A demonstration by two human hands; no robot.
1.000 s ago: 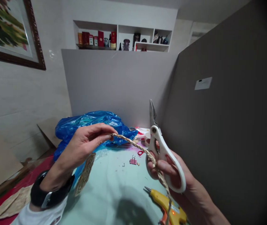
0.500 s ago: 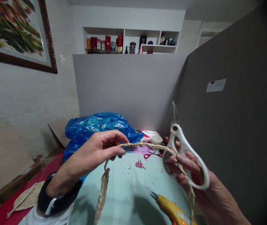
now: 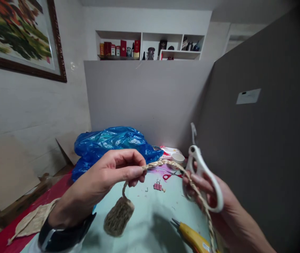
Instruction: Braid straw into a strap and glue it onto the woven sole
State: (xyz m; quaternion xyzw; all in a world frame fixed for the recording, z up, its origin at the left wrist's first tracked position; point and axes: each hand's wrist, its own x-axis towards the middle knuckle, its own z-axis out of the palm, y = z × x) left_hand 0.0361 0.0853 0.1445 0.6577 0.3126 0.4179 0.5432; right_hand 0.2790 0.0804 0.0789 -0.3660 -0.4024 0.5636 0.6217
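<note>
My left hand pinches a braided straw cord between thumb and fingers. Below that hand dangles a flat woven straw piece on a short end of cord. My right hand holds white-handled scissors, blades pointing up, and also grips the cord, which arches between both hands and trails down past the right one. A yellow glue gun lies on the table beneath my right hand, its rear cut off by the frame edge.
On the pale green mat are a pink binder clip, red-handled scissors and scraps. A blue plastic bag and white bowl stand behind. Another woven straw piece lies at left. Grey panels enclose the back and right.
My hands have come closer together, and the cord between them arches more. The hanging woven piece has swung round to show its broad face. The scissors have shifted slightly left and down.
</note>
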